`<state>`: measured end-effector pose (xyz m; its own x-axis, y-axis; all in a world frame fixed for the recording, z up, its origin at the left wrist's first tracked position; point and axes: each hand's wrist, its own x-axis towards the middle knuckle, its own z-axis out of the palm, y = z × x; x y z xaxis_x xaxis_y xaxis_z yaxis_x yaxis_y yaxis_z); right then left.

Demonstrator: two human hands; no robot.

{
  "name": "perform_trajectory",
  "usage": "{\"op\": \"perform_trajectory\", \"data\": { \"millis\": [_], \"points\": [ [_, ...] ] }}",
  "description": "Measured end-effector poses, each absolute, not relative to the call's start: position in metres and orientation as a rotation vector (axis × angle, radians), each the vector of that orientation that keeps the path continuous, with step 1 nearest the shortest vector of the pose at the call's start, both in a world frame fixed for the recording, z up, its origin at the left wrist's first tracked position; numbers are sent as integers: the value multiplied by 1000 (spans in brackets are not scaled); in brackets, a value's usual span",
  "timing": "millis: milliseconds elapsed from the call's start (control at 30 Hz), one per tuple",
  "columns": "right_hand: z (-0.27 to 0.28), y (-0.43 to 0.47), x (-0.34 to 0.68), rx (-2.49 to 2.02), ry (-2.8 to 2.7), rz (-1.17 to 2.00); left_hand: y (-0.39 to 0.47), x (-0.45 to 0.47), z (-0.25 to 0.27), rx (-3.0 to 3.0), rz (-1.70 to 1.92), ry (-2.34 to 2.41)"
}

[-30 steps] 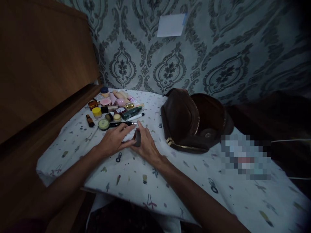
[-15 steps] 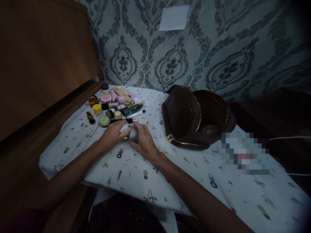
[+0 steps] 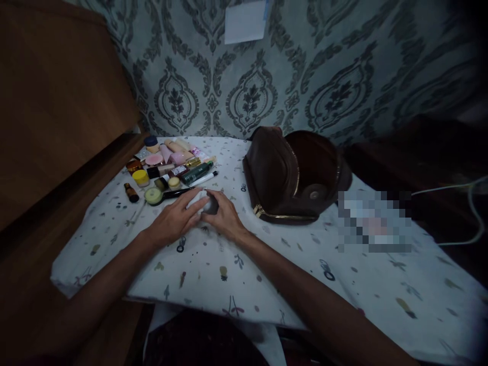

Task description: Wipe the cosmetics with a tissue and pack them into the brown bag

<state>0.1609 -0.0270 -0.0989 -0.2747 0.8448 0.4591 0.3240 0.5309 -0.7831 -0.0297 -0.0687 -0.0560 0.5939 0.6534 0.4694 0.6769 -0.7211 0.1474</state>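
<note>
My left hand [image 3: 174, 217] is closed on a crumpled white wipe [image 3: 196, 198], pressing it against a small greyish object [image 3: 211, 205]. My right hand [image 3: 225, 215] grips that object from the right, thumb below and fingers above. Its kind is mostly hidden by my fingers. Just beyond my hands lie a black pen-like tube [image 3: 177, 193], a pale green jar [image 3: 153, 195], a small cream-lidded jar [image 3: 174, 183], a white pen-shaped tube [image 3: 203, 179] and a dark green bottle [image 3: 197, 173].
More cosmetics crowd the back left, including a yellow-lidded jar [image 3: 141, 178], a small amber bottle [image 3: 131, 192] and a pink compact [image 3: 154, 160]. An unzipped brown bag [image 3: 272, 175] stands right of my hands on the patterned cloth [image 3: 244, 284]. A wooden cabinet [image 3: 64, 112] borders the left.
Both hands stay together around the wipe and the small object, with the wipe now wrapped more over it. The whole view has shifted slightly; the cosmetics and bag stay put.
</note>
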Motion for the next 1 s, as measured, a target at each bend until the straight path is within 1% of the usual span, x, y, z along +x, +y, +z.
{"op": "perform_trajectory", "data": {
  "millis": [333,533,700,800,900,1000],
  "points": [
    [-97,-29,160,-858,-1962,572,-71,-19,-52,-2802,-927,-1283],
    [-90,-37,157,-802,-2098,493,-69,-18,-46,-2709,-1161,-1537],
    [-83,-45,160,-624,-2190,542,-55,-31,-45,-2716,-1332,-1945],
    [-81,-46,163,-622,-2196,585,-50,-35,-49,-2756,-1416,-2182],
    [-83,-44,164,-686,-2131,624,-50,-33,-52,-2752,-1526,-2241],
    [-87,-41,164,-738,-2049,672,-53,-30,-51,-2766,-1560,-2178]
  ]
}}
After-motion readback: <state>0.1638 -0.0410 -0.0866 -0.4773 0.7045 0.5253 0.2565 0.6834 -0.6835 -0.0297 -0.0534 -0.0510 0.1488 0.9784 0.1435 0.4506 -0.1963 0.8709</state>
